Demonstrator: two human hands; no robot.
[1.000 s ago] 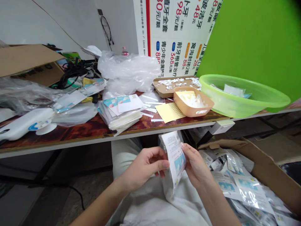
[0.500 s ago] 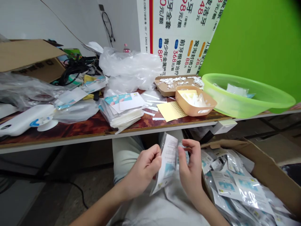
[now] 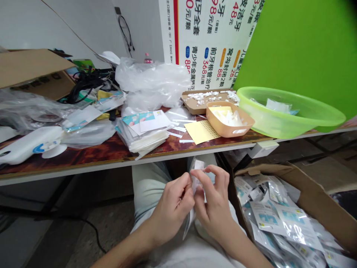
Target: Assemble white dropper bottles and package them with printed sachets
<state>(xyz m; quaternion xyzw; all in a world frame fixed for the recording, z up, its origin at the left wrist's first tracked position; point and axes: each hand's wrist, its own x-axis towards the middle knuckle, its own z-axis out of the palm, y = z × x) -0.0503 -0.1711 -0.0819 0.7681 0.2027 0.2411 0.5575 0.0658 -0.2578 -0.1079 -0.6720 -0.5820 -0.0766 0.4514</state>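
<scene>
Over my lap, my left hand is closed around the left edge of a clear plastic packet with a white printed card inside. The packet stands on edge, tilted, its lower end hanging beneath my fingers. My right hand pinches the other side near the top, index finger and thumb on the plastic. Both hands hide most of the packet. To the right, a cardboard box holds many similar filled packets with white and blue cards.
Along the table edge lie a white device, a stack of cards in bags, a yellow sheet and an orange container. Behind are a cardboard tray of small white pieces and a green basin.
My right hand has moved left onto the packet, from beside it. The packet has turned more edge-on, so its printed face shows less. My left hand keeps its hold.
</scene>
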